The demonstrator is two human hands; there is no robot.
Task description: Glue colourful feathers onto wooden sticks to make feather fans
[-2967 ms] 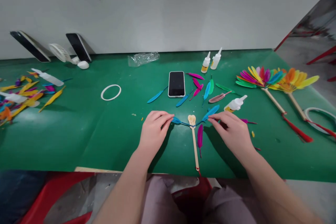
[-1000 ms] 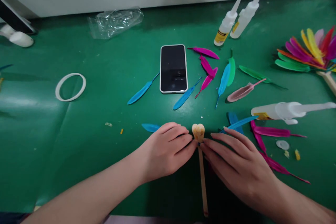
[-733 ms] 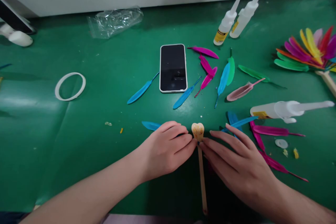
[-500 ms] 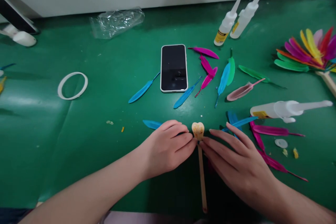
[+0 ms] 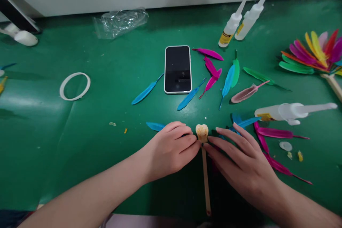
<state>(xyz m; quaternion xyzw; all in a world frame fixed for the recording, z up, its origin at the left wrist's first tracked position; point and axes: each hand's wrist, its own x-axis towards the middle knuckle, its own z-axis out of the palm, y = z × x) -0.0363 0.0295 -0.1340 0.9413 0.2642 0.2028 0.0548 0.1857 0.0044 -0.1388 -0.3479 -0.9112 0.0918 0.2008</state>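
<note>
A wooden stick (image 5: 205,181) with a heart-shaped head (image 5: 202,131) lies on the green table cover (image 5: 80,139), pointing towards me. My left hand (image 5: 168,151) has its fingers closed together, fingertips at the stick's neck, pressing down a blue feather (image 5: 155,126) that pokes out to the left. From the other side my right hand (image 5: 245,164) meets it, fingertips holding another blue feather (image 5: 247,123) that sticks out to the right. Both quill ends are hidden under my fingers.
A black phone (image 5: 178,69) lies beyond the stick among loose blue, magenta, green and pink feathers (image 5: 211,73). One glue bottle (image 5: 288,111) lies at right, two more (image 5: 232,26) stand behind. A finished feather fan (image 5: 312,53), white ring (image 5: 74,86) and plastic bag (image 5: 120,21) are around.
Three seconds ago my hands held the two blue feathers further out; both have slid in to the stick's neck. The view has moved closer. In the last second almost nothing moved.
</note>
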